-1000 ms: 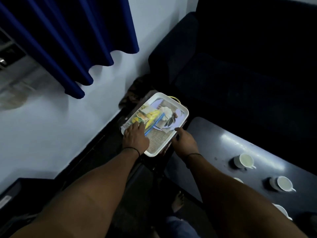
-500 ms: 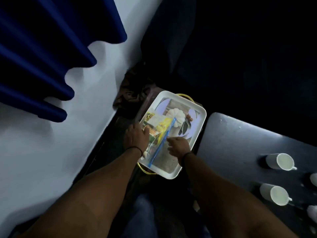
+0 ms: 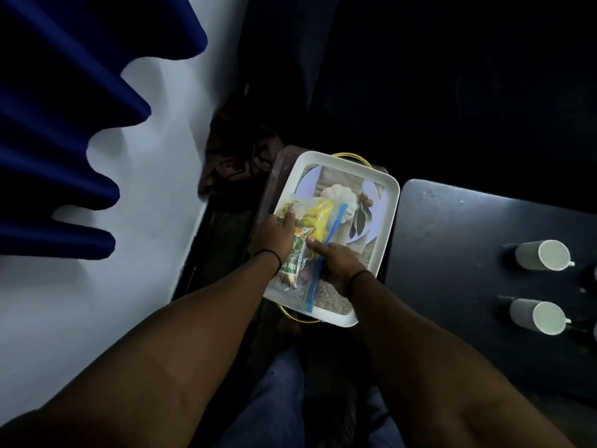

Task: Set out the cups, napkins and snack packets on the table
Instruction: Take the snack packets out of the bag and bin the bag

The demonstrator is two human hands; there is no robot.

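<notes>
While both hands work over the white tray [image 3: 389, 202], the cups stand apart on the dark counter [image 3: 452, 253] to the right: one white cup [image 3: 541, 259] and a second cup [image 3: 538, 315] nearer the person. On the tray lies a clear zip bag [image 3: 310, 250] with a blue seal strip, holding yellow and green snack packets. The left hand [image 3: 274, 236] rests on the bag's left side, fingers [image 3: 289, 218] laid flat and close together. The right hand [image 3: 336, 263] seems to pinch the bag near its seal, though its grip is partly hidden. Napkins are not visible. This looks like the snack step; next the bag must be opened or lifted across.
</notes>
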